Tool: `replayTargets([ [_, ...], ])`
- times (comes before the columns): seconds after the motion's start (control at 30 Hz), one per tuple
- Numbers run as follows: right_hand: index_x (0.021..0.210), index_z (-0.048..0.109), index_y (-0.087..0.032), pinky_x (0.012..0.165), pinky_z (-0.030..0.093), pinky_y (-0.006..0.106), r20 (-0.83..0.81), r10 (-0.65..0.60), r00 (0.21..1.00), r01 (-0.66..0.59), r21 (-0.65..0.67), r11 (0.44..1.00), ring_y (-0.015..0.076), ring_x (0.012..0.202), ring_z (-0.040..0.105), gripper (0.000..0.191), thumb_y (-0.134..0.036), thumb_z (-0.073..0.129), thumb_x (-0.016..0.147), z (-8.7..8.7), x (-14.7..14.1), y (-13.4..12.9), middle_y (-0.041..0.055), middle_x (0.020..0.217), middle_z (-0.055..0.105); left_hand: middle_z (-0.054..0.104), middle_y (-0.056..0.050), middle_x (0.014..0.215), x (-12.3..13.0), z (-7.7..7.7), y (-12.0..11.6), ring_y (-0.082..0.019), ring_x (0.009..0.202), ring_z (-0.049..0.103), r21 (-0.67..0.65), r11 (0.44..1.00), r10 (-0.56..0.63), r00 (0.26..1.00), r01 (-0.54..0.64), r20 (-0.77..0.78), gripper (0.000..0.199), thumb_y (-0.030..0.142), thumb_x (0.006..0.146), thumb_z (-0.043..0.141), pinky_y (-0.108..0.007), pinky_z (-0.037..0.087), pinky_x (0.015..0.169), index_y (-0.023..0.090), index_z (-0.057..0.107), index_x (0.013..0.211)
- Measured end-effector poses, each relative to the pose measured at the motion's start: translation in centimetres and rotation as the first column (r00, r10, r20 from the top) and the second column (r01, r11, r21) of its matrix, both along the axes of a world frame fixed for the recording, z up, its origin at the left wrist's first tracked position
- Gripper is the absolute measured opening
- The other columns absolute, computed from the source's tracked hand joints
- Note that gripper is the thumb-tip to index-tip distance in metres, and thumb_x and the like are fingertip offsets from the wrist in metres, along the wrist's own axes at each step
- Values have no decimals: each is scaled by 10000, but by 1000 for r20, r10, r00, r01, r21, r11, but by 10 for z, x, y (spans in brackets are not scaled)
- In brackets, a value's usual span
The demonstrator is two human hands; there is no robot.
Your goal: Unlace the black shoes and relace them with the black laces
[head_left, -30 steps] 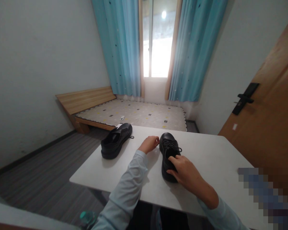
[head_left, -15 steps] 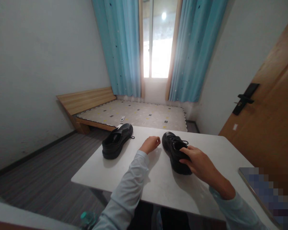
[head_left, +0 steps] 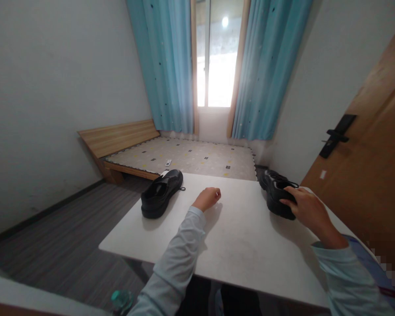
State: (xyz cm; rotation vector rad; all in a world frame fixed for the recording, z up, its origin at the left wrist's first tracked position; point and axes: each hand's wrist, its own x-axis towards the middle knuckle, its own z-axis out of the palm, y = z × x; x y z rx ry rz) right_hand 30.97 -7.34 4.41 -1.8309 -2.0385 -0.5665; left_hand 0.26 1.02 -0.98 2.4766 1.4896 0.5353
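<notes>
A black lace-up shoe (head_left: pixel 278 199) is in my right hand (head_left: pixel 309 213), which grips it at the heel and opening, thumb and fingers on either side of the rim. Its toe points away from me, toward the far right of the table. A second black shoe (head_left: pixel 159 195) sits on the far left of the white table (head_left: pixel 230 245), a lace loop sticking out to its right. Between the shoes, my left hand (head_left: pixel 209 199) is above the tabletop with its fingers curled in. I see nothing in it, and it touches neither shoe.
A flat blue item (head_left: pixel 365 259) lies along the table's right edge, partly under my right sleeve. Beyond the table stands a low bed (head_left: pixel 197 153) with a small white device (head_left: pixel 168 163) on it. A brown door (head_left: pixel 375 145) is at right; a green-capped bottle (head_left: pixel 120 298) is at lower left.
My right hand has carried the lace-up shoe from the middle of the table to the right and farther away. My left hand and the other shoe have hardly moved.
</notes>
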Motion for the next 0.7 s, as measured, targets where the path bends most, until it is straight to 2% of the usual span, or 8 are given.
replayTargets([
  [0.23,997,614,-149,666,422,334,-14,-62,998,62,6,998,255,768,576,223,-268,508,841,-23,48,20,127,827,606,680,-61,806,0,-2,1,-148,755,618,6,1000,-8,1000,8,0,200,157,814,483,-249,466,743,160,678,859],
  [0.3,1013,605,-153,675,425,331,-37,-26,999,25,-12,1000,255,784,578,226,-268,509,844,-28,58,23,136,862,607,680,-60,808,0,-2,1,-149,758,619,8,1000,-9,1000,9,2,200,157,813,483,-250,467,746,161,678,857],
  [0.33,991,608,-147,670,425,337,-61,-58,996,59,4,998,261,775,579,211,-260,517,838,-31,61,23,144,859,606,681,-60,810,0,-3,1,-149,759,619,9,1000,-9,1000,9,3,200,157,813,483,-250,467,748,162,678,856],
  [0.47,983,599,-150,662,416,346,-66,-24,998,24,4,1000,267,783,579,214,-264,459,868,-36,67,23,175,908,602,684,-63,823,-1,-3,2,-151,767,621,10,1000,-4,1000,4,0,199,168,816,485,-251,469,750,163,679,864],
  [0.7,958,589,-171,693,416,363,-97,-55,994,55,-4,998,284,814,588,190,-242,436,869,-39,73,24,169,910,597,687,-66,838,-1,-5,3,-156,776,622,10,1000,-7,1000,7,-10,211,169,820,474,-259,472,750,167,677,879],
])
